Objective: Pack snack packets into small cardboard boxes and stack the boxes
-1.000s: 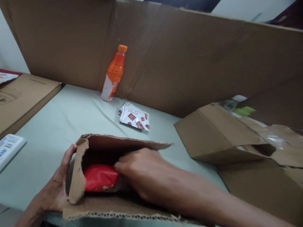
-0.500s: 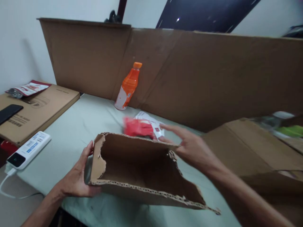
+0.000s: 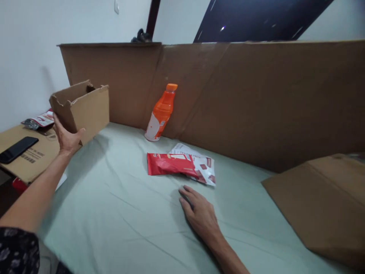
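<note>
At the left, my left hand (image 3: 67, 139) grips the near side of an open-topped cardboard box (image 3: 90, 112) with ragged torn edges. The box is upright, beside the flat carton. My right hand (image 3: 201, 213) is low over the pale green cloth (image 3: 134, 217), thumb apart from the fingers, holding nothing. Just beyond its fingertips lies a red packet (image 3: 171, 165), partly on top of a white packet (image 3: 205, 171) with red marks. An orange bottle (image 3: 161, 112) leans against the tall cardboard panel (image 3: 242, 99) behind them.
A flat carton (image 3: 17, 137) at the left carries a black phone (image 3: 19, 149) and a red-and-white pouch (image 3: 40, 120). Another cardboard box (image 3: 322, 201) stands at the right. The tall panel closes off the back.
My left hand has carried the cardboard box from the front middle to the far left. My right hand has let go of it and come down near the packets. The view has shifted.
</note>
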A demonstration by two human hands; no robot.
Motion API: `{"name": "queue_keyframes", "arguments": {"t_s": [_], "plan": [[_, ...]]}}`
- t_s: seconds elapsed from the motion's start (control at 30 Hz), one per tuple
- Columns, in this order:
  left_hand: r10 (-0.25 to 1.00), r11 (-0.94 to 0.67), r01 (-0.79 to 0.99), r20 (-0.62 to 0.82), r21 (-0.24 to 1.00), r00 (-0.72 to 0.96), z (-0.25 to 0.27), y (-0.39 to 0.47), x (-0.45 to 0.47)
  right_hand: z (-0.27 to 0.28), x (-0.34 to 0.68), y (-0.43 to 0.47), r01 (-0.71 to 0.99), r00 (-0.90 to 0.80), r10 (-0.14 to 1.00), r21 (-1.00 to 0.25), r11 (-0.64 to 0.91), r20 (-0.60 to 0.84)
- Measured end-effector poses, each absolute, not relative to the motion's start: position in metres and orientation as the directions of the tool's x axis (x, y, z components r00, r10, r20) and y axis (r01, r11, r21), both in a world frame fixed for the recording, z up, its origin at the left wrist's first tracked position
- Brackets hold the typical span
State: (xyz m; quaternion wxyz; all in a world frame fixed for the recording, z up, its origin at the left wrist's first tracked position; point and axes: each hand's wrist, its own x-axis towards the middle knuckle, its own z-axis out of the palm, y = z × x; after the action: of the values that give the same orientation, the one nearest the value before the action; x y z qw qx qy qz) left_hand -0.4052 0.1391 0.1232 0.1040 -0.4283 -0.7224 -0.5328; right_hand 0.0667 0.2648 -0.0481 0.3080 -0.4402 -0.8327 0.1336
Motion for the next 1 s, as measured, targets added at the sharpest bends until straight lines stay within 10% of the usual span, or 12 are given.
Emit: {"name": "queue_keyframes", "arguments": {"t_s": [0.13,0.43,0.67,1.0], "plan": [[0.349,0.249,0.65,0.56,0.718,-0.752,0.115,0.185,-0.455,-0.056,0.072,0.266,0.666,-0.426,0.792,-0.441,0.602,0.438],[0.464,0.425,0.636,0.448,0.644,-0.764,0.108,0.208,-0.438,-0.03,0.058,0.255,0.652,-0.402,0.827,-0.51,0.56,0.394],[0.907,0.111,0.87,0.308,0.481,-0.286,0.039,0.184,-0.306,0.011,0.071,0.271,0.783,-0.349,0.868,-0.399,0.477,0.352],[0.969,-0.19,0.963,0.196,0.193,0.152,0.007,0.124,-0.225,0.137,0.261,0.338,0.899,0.254,0.822,-0.437,-0.007,0.509]]}}
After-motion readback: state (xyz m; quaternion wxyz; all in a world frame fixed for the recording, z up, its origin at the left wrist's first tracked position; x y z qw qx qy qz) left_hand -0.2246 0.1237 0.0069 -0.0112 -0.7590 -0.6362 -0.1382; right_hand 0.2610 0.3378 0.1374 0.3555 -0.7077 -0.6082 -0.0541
